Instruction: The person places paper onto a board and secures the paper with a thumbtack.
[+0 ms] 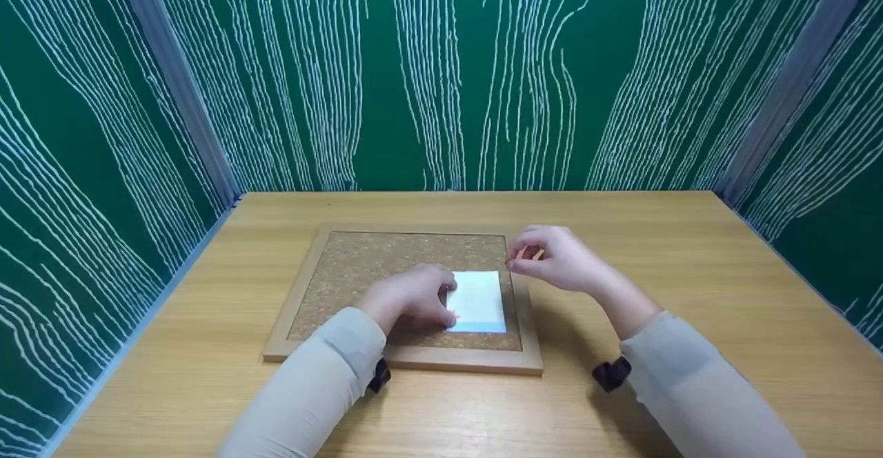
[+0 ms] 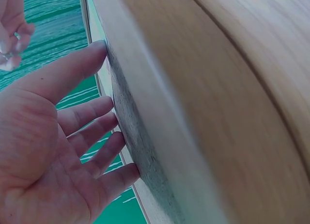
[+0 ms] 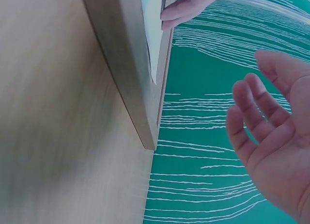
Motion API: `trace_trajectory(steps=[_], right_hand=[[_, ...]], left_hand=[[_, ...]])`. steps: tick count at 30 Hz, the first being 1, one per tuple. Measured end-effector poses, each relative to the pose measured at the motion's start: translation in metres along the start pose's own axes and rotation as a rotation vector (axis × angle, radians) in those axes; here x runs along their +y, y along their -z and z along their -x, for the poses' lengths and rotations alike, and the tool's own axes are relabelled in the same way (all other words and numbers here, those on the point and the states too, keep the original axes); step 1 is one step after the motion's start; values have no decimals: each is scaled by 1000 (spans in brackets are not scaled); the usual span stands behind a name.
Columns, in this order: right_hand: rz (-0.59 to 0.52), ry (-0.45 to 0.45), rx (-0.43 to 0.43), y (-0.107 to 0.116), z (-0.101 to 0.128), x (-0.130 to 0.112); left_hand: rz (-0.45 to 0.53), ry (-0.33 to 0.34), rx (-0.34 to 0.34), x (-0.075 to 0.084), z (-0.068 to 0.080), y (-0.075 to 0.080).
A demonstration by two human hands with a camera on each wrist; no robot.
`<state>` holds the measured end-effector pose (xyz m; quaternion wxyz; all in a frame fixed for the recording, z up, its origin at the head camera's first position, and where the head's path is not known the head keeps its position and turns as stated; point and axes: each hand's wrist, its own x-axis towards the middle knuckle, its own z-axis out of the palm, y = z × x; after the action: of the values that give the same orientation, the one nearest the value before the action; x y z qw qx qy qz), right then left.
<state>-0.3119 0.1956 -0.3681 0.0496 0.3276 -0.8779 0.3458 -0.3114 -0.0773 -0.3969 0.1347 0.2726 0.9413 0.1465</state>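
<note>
On counter point(image 1: 483, 410), your left hand point(image 1: 414, 294) is resting spread fingers point(image 2: 107, 152) against left edge of white paper point(image 1: 476, 297) lying on corkboard point(image 1: 386, 254); farther, your right hand point(image 1: 560, 259) is hovering near paper's far right corner, fingers bent; can't tell whether gripping anything.

Wooden table point(image 1: 690, 251), light yellow-brown, grain running mostly side to side. Front of top caught pale sheen. Soft dark shadows fell across wood, one of them just right of board's near corner. Lying flat on table, somewhat left of middle: one cork board point(image 1: 372, 258), rectangular, wider than deep, framed in pale wood, speckled brown inside. Underside sat directly on tabletop, near and far sides roughly in line with table's far edge.
</note>
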Motion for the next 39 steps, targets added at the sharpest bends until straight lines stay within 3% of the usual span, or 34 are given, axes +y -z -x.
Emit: trace_trajectory(steps=[7,12,24,31,39], right_hand=[[26,-81,-136,-6,-23,2],[42,-136,-249,-12,-37,4],[223,-243,-458,-31,-64,4],[326,-146,-497,-45,-72,2],[357,-176,-488,-53,-75,5]], left_hand=[[47,43,-10,-1,0,1],[44,33,-16,0,0,1],[71,62,-22,1,2,3],[47,41,-17,2,4,4],[43,47,-17,2,3,3]])
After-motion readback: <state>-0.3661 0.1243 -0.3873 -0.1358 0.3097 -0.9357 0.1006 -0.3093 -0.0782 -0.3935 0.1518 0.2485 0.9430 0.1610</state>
